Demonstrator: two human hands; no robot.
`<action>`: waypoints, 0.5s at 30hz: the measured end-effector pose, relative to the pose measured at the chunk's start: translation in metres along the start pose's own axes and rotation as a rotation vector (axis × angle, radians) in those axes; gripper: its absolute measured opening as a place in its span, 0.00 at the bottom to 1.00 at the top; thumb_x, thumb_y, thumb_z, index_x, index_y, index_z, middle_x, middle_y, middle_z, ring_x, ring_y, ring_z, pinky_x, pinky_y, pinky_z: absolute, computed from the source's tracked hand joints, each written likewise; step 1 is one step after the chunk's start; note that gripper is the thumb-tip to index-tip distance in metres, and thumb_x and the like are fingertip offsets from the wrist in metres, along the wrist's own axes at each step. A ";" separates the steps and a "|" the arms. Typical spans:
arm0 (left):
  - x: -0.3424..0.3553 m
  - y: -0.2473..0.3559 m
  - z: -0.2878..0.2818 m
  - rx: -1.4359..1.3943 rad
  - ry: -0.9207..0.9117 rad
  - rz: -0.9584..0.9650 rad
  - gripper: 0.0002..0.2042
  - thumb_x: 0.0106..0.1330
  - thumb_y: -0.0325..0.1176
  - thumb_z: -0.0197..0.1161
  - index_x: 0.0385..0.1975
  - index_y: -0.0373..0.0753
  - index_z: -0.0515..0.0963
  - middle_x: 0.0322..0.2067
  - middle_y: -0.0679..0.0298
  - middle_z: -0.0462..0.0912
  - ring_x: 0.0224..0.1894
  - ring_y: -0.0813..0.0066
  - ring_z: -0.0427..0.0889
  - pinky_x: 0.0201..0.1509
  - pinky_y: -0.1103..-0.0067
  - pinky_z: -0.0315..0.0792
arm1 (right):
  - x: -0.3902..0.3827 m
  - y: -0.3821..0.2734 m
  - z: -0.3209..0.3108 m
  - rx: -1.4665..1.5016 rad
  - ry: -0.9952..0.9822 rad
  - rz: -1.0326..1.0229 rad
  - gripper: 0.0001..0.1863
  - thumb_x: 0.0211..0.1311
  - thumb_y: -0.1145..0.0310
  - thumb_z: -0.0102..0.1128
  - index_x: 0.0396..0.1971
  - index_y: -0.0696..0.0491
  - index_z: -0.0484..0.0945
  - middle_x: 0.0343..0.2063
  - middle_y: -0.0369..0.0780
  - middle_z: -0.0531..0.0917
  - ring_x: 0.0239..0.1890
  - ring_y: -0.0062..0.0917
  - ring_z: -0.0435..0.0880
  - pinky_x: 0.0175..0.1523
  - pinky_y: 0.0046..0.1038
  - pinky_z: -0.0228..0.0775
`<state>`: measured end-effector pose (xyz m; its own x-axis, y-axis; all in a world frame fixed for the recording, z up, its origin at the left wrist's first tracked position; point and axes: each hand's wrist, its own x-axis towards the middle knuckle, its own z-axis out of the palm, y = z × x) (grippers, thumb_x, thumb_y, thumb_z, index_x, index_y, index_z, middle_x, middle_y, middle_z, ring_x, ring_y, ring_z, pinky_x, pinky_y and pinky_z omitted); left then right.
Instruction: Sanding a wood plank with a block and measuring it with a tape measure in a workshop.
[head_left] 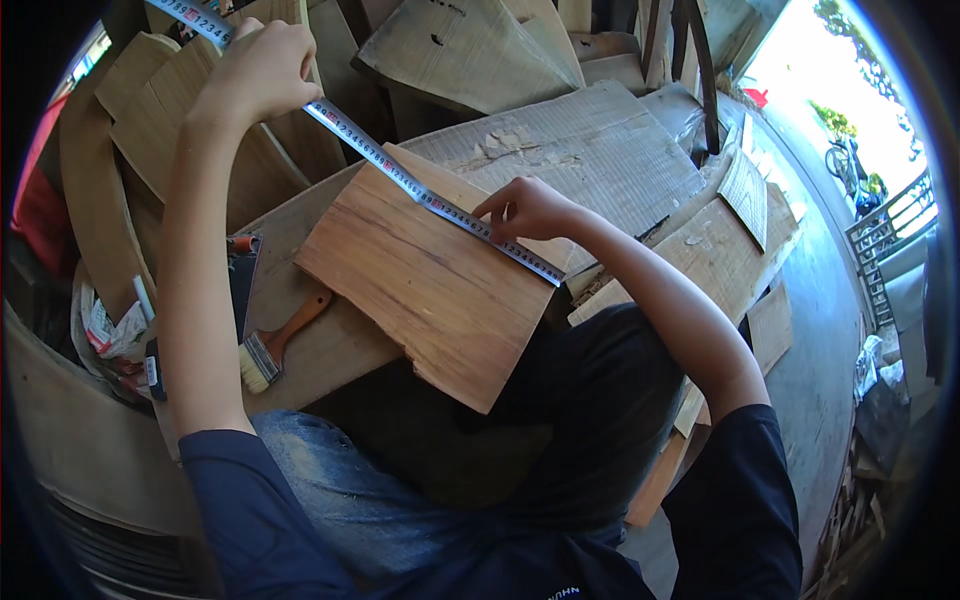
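Note:
A reddish-brown board (420, 290) with a ragged lower edge lies tilted across the worktop in front of me. A silver steel tape measure (390, 172) runs diagonally from the upper left over the board to its right edge. My left hand (262, 75) is closed round the tape at the upper left, above the board. My right hand (525, 210) rests on the tape over the board, fingers curled and pinched at the strip. A wooden-handled paintbrush (295, 328) lies left of the board, near a dark object with orange on it (243, 280).
Curved wooden pieces (130, 160) lean at the back left, with more planks (470, 50) behind. A weathered plank (620, 150) lies beyond the board. More offcuts (770, 330) are at the right, beside a grey floor (825, 370), a metal railing (870, 270) and a parked bicycle or motorbike (845, 170) outside.

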<state>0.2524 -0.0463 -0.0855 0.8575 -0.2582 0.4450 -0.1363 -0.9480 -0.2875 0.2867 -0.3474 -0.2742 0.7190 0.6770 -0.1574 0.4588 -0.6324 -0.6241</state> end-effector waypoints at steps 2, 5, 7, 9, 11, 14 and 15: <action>0.001 0.001 -0.002 0.007 -0.027 -0.010 0.10 0.45 0.34 0.69 0.21 0.37 0.75 0.27 0.56 0.82 0.40 0.51 0.77 0.50 0.66 0.72 | 0.001 0.004 0.002 0.068 0.038 -0.096 0.19 0.50 0.73 0.62 0.45 0.53 0.84 0.24 0.34 0.87 0.25 0.14 0.84 0.36 0.19 0.74; 0.001 0.004 -0.001 0.034 -0.007 -0.007 0.10 0.46 0.34 0.68 0.21 0.37 0.75 0.27 0.56 0.82 0.40 0.52 0.77 0.49 0.66 0.73 | 0.003 0.006 0.006 0.064 0.057 -0.093 0.19 0.49 0.73 0.63 0.45 0.53 0.83 0.25 0.35 0.87 0.26 0.14 0.84 0.37 0.19 0.74; 0.003 0.004 0.003 0.039 0.013 0.012 0.12 0.47 0.38 0.69 0.18 0.37 0.75 0.25 0.57 0.80 0.39 0.57 0.74 0.49 0.67 0.71 | 0.002 0.008 0.006 0.073 0.051 -0.090 0.19 0.49 0.73 0.64 0.46 0.53 0.83 0.25 0.35 0.87 0.26 0.14 0.84 0.37 0.19 0.74; 0.002 0.002 0.002 0.037 0.000 0.003 0.12 0.47 0.38 0.69 0.18 0.37 0.75 0.25 0.57 0.80 0.39 0.57 0.74 0.48 0.67 0.71 | 0.004 0.007 0.005 0.080 0.042 -0.090 0.20 0.49 0.73 0.64 0.46 0.53 0.83 0.25 0.35 0.87 0.27 0.14 0.83 0.37 0.19 0.74; 0.002 0.000 0.001 0.035 -0.013 -0.003 0.12 0.47 0.38 0.69 0.18 0.37 0.75 0.25 0.57 0.80 0.39 0.57 0.74 0.48 0.67 0.71 | 0.004 0.007 0.005 0.071 0.035 -0.097 0.20 0.49 0.73 0.65 0.46 0.54 0.83 0.26 0.35 0.86 0.27 0.14 0.83 0.38 0.20 0.74; 0.000 0.000 0.001 0.014 -0.037 0.001 0.12 0.47 0.38 0.69 0.18 0.37 0.74 0.25 0.57 0.80 0.39 0.57 0.74 0.48 0.68 0.71 | 0.004 0.008 0.005 0.089 0.025 -0.089 0.21 0.48 0.73 0.67 0.46 0.53 0.83 0.26 0.35 0.86 0.28 0.14 0.82 0.38 0.20 0.74; -0.001 0.001 0.001 0.012 0.003 0.015 0.10 0.46 0.35 0.68 0.18 0.37 0.75 0.26 0.56 0.81 0.37 0.56 0.76 0.50 0.68 0.71 | 0.003 0.010 0.005 0.089 0.023 -0.089 0.21 0.48 0.73 0.67 0.46 0.53 0.83 0.26 0.35 0.86 0.28 0.14 0.82 0.38 0.20 0.74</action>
<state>0.2517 -0.0473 -0.0868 0.8539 -0.2732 0.4429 -0.1434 -0.9417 -0.3044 0.2910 -0.3495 -0.2844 0.6899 0.7193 -0.0812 0.4740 -0.5337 -0.7004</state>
